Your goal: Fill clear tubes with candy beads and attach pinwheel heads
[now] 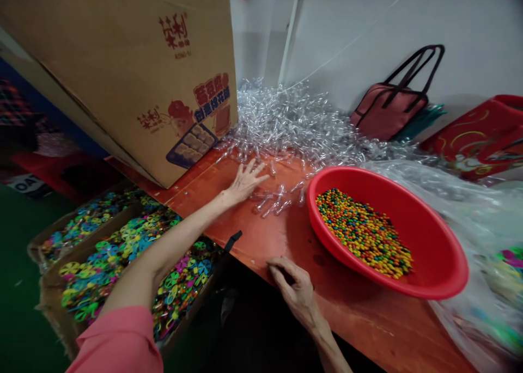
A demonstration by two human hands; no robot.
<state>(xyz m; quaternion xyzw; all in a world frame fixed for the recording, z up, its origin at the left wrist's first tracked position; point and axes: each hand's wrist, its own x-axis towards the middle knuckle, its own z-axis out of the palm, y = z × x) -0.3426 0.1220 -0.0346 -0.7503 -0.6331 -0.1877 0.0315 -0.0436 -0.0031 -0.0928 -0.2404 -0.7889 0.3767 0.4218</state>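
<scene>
My left hand (pixel 247 182) is open, palm down and fingers spread, over the orange tabletop (pixel 261 242). Its fingertips are close to a few loose clear plastic tubes (pixel 272 201) lying to its right. Beyond the fingers, a big heap of the same clear tubes (pixel 294 117) spreads along the wall. At the front edge of the table rests my right hand (pixel 295 286), its fingers curled in with a dark hollow inside; I see nothing held there. To its right a red basin (pixel 441 253) contains many small coloured balls (pixel 363 231).
A large printed cardboard box (pixel 122 73) stands on the table at left. Below the edge, open cartons hold colourful plastic pieces (pixel 114 253). A pink bag (pixel 392 109) and a red bag (pixel 482 136) lean at the back right, near clear plastic sheeting (pixel 433 182).
</scene>
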